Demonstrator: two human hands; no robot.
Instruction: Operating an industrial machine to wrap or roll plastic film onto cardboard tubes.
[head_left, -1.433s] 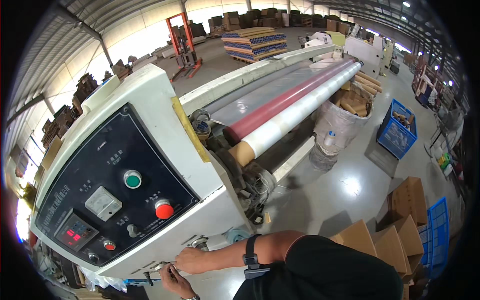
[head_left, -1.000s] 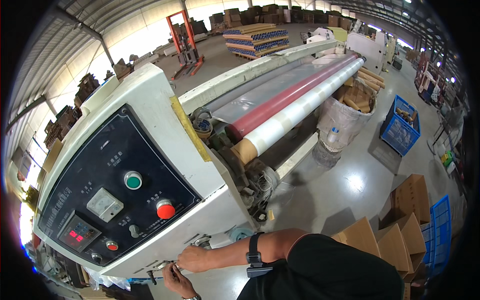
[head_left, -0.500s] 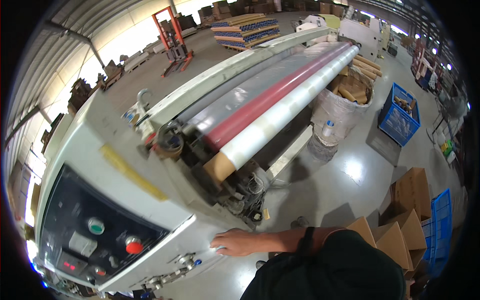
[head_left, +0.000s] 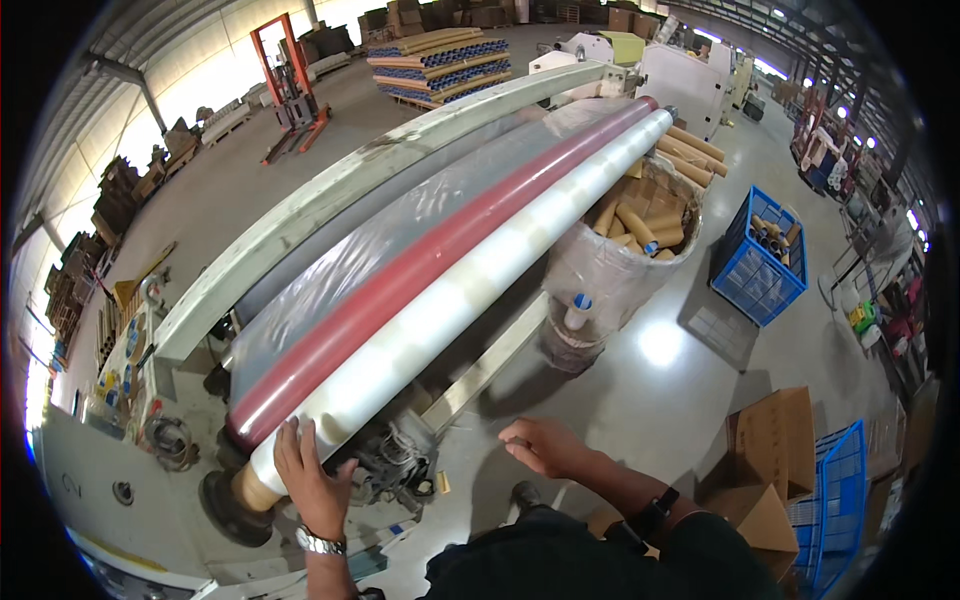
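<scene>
A long roll of white film (head_left: 430, 325) lies slantwise across the machine, its brown cardboard core (head_left: 256, 490) showing at the near end. My left hand (head_left: 315, 478) is at that end, fingers spread, fingertips at the roll's surface; whether they press on it I cannot tell. Alongside runs a red roller (head_left: 400, 272), with clear film (head_left: 345, 260) stretched behind it. My right hand (head_left: 548, 447) hangs above the floor to the right of the roll, fingers curled in, and no object shows in it. A dark round end piece (head_left: 232, 515) sits at the core's near end.
A plastic-wrapped bin (head_left: 640, 270) of cardboard tubes stands right of the roll. Farther right are a blue crate (head_left: 765, 285) and open cardboard boxes (head_left: 770, 440). A pale machine beam (head_left: 370, 150) arches behind. An orange lift (head_left: 290, 100) and stacked tubes (head_left: 440, 65) stand far back.
My right hand has left the machine's side near the control panel and moved right. My left hand has come into view at the roll's end. The view has shifted rightward along the machine.
</scene>
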